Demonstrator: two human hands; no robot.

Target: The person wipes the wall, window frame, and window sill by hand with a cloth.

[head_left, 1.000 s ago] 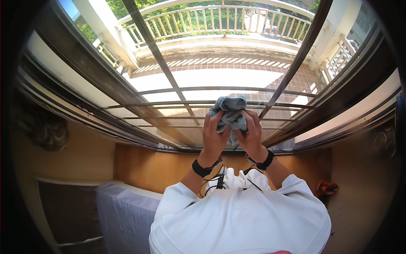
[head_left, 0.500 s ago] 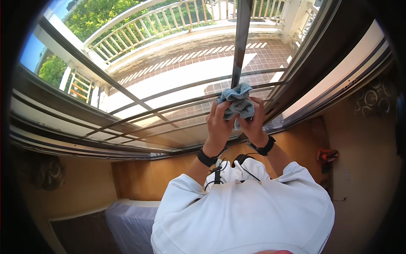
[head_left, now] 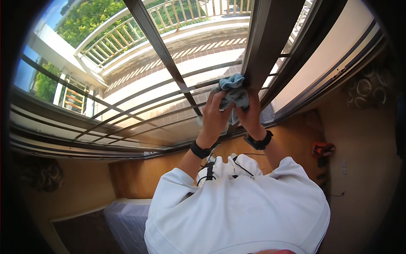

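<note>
A crumpled blue-grey cloth is bunched between my two hands, at the lower part of a dark upright frame of the glazed door. My left hand is closed on the cloth's left side, with its fingers curled into it. From the right, my right hand grips the same cloth, close against the upright; some of its fingertips are hidden. A pale fold of cloth hangs below the hands. Both wrists wear black bands.
Dark horizontal bars cross the glass to the left, with a slimmer dark upright. Beyond lies a balcony with a white railing. Behind me are a wooden floor, a plastic-wrapped block and a red object by the wall.
The dark uprights now appear farther left against the balcony. My hands and the cloth have shifted slightly left, from the slim upright to the edge of the wide one, still gripping.
</note>
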